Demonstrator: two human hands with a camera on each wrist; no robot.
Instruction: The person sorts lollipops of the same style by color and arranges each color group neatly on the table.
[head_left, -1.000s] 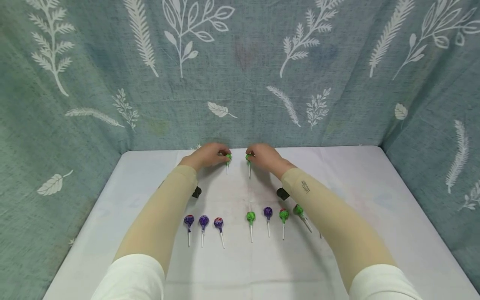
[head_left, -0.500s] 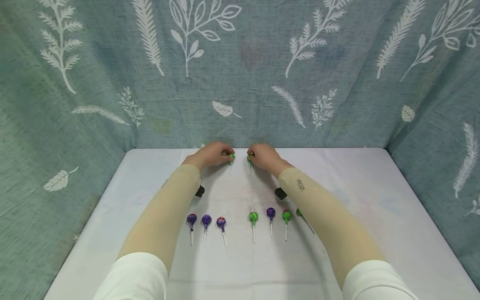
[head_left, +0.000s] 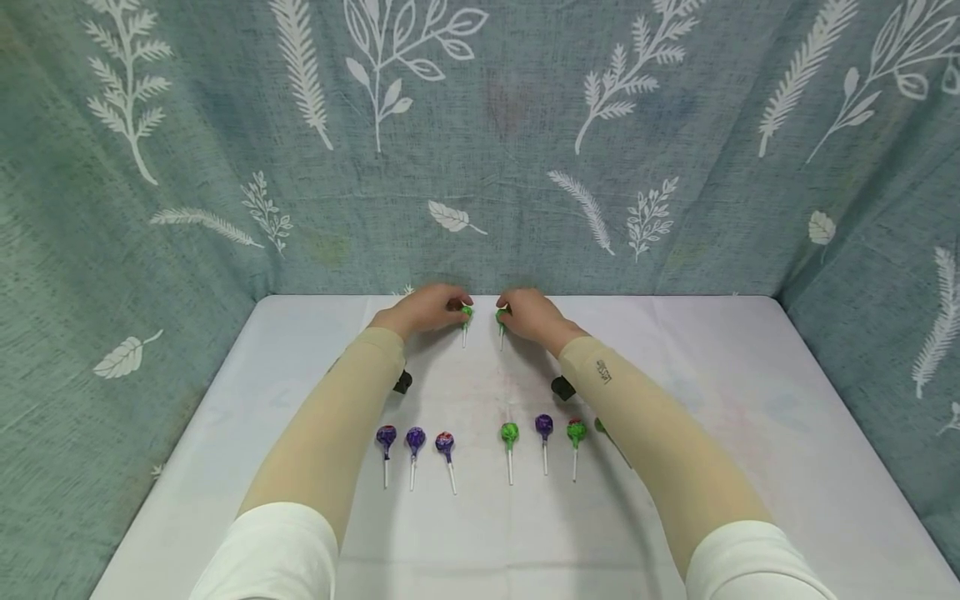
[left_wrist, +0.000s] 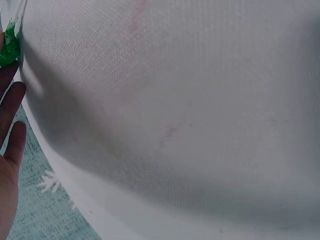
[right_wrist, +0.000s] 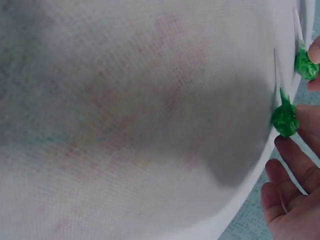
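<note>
At the far edge of the white table, my left hand (head_left: 431,307) pinches a green-wrapped lollipop (head_left: 467,312) by its head, its white stick pointing toward me. Just to the right, my right hand (head_left: 529,313) holds a second green lollipop (right_wrist: 285,120) the same way, between thumb and fingertip. A small gap separates the two sweets. In the left wrist view only part of the left hand and its green lollipop (left_wrist: 10,47) show at the left edge. The right wrist view has both green heads at its right side.
Nearer me lie three purple lollipops (head_left: 416,438) in a row on the left. On the right are a green lollipop (head_left: 510,433), a purple one (head_left: 543,426), another green one (head_left: 576,431) and one partly under the right forearm. A patterned curtain (head_left: 480,167) borders the table (head_left: 300,350).
My left hand has shifted slightly right with its lollipop, narrowing the gap between the two. The head view has drifted a little; the lollipops lying nearer me keep their arrangement.
</note>
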